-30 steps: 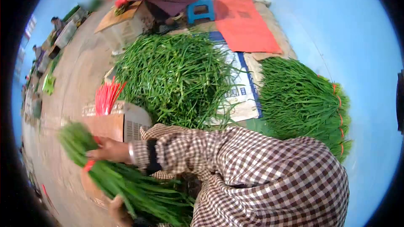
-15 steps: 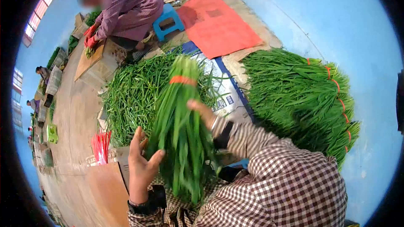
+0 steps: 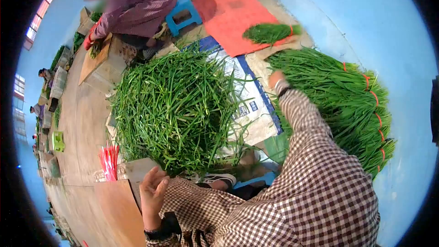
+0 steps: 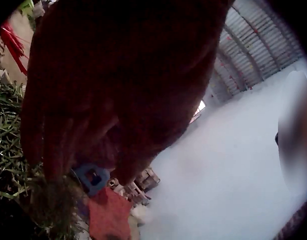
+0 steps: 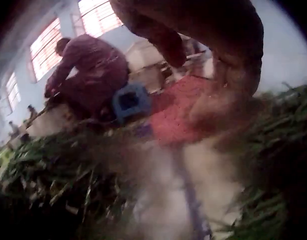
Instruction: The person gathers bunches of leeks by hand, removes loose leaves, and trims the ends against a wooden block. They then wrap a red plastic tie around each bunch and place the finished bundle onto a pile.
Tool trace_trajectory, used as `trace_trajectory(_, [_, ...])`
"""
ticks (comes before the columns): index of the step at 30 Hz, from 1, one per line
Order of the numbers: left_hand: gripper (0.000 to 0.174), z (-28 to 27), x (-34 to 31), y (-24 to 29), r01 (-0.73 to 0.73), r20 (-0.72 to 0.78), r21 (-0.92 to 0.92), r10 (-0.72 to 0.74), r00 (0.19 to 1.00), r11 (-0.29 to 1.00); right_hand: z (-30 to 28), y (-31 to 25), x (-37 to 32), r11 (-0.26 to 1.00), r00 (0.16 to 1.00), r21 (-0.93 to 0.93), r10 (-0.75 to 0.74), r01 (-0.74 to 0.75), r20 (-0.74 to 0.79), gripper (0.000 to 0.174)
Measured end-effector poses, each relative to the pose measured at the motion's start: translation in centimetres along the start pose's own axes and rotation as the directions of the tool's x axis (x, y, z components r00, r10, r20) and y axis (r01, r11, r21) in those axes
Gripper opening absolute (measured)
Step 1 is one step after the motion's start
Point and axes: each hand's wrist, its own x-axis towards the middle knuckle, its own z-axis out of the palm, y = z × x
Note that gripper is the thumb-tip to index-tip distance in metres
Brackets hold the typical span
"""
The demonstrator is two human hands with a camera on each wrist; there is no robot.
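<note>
My left hand [image 3: 153, 194] is held up beside the wooden board, its fingers apart and holding nothing; it looms dark in the left wrist view [image 4: 113, 85]. My right arm reaches forward, with the right hand [image 3: 276, 80] near the leafy ends of the tied green bundles [image 3: 320, 82]. In the right wrist view the right hand [image 5: 223, 55] has bent fingers around nothing. A single bundle [image 3: 267, 33] with a red band is over the red cloth [image 3: 228, 11]; whether it touches the cloth I cannot tell. A loose pile of green leaves [image 3: 173, 110] lies between the hands.
Red strips [image 3: 109, 162] stand behind the wooden board [image 3: 120, 210] at the left. Beyond the pile, a person in purple [image 3: 139, 4] bends over a box near a blue stool [image 3: 184, 13]. A printed white sack [image 3: 249, 105] lies beside the pile.
The banded bundle has left my right hand and is now farther forward, over the red cloth. My right arm has extended forward and right; my left hand remains raised at the left.
</note>
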Motion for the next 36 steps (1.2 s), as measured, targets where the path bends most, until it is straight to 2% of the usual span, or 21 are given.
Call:
trace_trajectory(1, [0.050,0.2,-0.1,0.1,-0.002,0.023,0.014,0.002,1.000,1.000,-3.2,-3.6,-3.7,0.967,0.956,-0.089,-0.217,0.238,0.198,0.026])
trace_trajectory(2, [0.050,0.0,-0.1,-0.2,-0.016,0.050,0.011,0.015,0.999,1.000,8.0,-8.6,0.2,0.931,0.933,-0.099,-0.337,0.350,0.127,0.030])
trace_trajectory(3, [0.050,-0.1,-0.2,-0.2,-0.017,0.043,0.011,0.017,0.999,1.000,0.1,-9.8,-6.5,0.845,0.844,0.014,-0.535,0.535,0.038,0.024])
trace_trajectory(4, [0.051,-0.2,-0.5,-0.2,-0.017,0.048,0.047,0.014,0.999,0.999,2.7,-13.0,-7.9,0.780,0.857,0.372,-0.505,0.503,-0.100,0.023])
trace_trajectory(7, [0.051,-0.3,-1.9,-0.1,-0.028,0.020,0.056,0.027,0.999,0.998,-0.9,-22.0,-13.5,0.616,0.616,0.177,-0.786,0.768,0.062,0.014])
trace_trajectory(8, [0.052,-0.4,-2.6,-0.1,-0.037,-0.006,0.038,0.037,0.999,0.999,-0.3,-24.0,-14.6,0.544,0.574,0.416,-0.817,0.729,0.062,0.019])
trace_trajectory(9, [0.052,-0.7,-3.1,-0.2,-0.022,-0.046,0.027,0.023,0.999,0.999,-0.7,-26.4,-15.6,0.527,0.534,0.413,-0.838,0.743,0.108,0.023])
trace_trajectory(11, [0.051,-1.8,-5.2,0.0,0.011,-0.097,0.070,-0.004,0.995,0.997,-2.8,-29.5,-18.4,0.548,0.650,0.721,-0.739,0.424,0.180,0.024])
trace_trajectory(12, [0.050,-2.4,-6.3,-0.8,-0.050,-0.140,0.136,0.069,0.988,0.989,-7.9,-30.1,-19.5,0.490,0.485,0.568,-0.857,0.661,0.175,0.027])
trace_trajectory(13, [0.049,-3.2,-7.5,-1.5,-0.094,-0.188,0.210,0.135,0.973,0.973,-5.1,-32.5,-19.2,0.423,0.456,0.645,-0.881,0.637,0.127,0.029])
trace_trajectory(14, [0.048,-3.7,-9.3,-0.5,-0.041,-0.245,0.147,0.076,0.967,0.988,-7.4,-33.0,-19.8,0.222,0.252,0.550,-0.967,0.805,0.021,0.028])
trace_trajectory(15, [0.047,-3.9,-10.6,0.5,-0.009,-0.292,0.081,0.033,0.956,0.997,-10.5,-33.7,-21.0,0.360,0.385,0.759,-0.910,0.542,0.157,0.024])
trace_trajectory(16, [0.046,-4.6,-12.4,0.0,0.026,-0.358,0.027,-0.014,0.933,0.999,-11.9,-35.0,-21.4,0.283,0.325,0.739,-0.941,0.611,0.092,0.020])
trace_trajectory(18, [0.044,-5.2,-15.3,0.0,0.084,-0.439,-0.067,-0.105,0.892,0.994,-17.4,-36.2,-23.3,0.289,0.294,0.831,-0.942,0.475,0.160,0.021])
trace_trajectory(21, [0.044,-6.7,-18.2,-4.5,0.053,-0.517,-0.149,-0.124,0.847,0.987,-21.3,-40.1,-23.3,0.112,0.178,0.948,-0.982,0.297,0.061,0.023])
trace_trajectory(24, [0.038,-6.7,-20.4,-4.1,0.098,-0.571,-0.160,-0.173,0.803,0.982,-28.1,-44.0,-22.4,0.047,0.303,0.987,-0.953,0.157,-0.003,0.020])
trace_trajectory(29, [0.037,-7.1,-21.9,-6.2,0.067,-0.578,-0.271,-0.218,0.786,0.960,-30.7,-54.3,-15.5,-0.031,0.581,0.999,-0.813,0.015,-0.034,0.023])
trace_trajectory(31, [0.036,-7.4,-22.3,-7.6,0.060,-0.588,-0.275,-0.217,0.779,0.960,-31.9,-57.1,-14.5,0.079,0.704,0.995,-0.702,-0.066,0.103,0.023])
trace_trajectory(32, [0.036,-7.6,-22.4,-8.1,0.063,-0.599,-0.279,-0.225,0.768,0.958,-32.1,-58.1,-14.1,0.025,0.769,0.970,-0.605,-0.242,0.207,0.024])
trace_trajectory(33, [0.036,-7.7,-22.4,-8.3,0.057,-0.595,-0.287,-0.224,0.772,0.956,-32.4,-59.2,-13.7,-0.083,0.792,0.909,-0.527,-0.409,0.309,0.027])
trace_trajectory(36, [0.035,-8.3,-22.6,-8.7,0.067,-0.617,-0.316,-0.259,0.743,0.946,-33.4,-60.6,-13.9,-0.137,0.770,0.831,-0.480,-0.539,0.420,0.026])
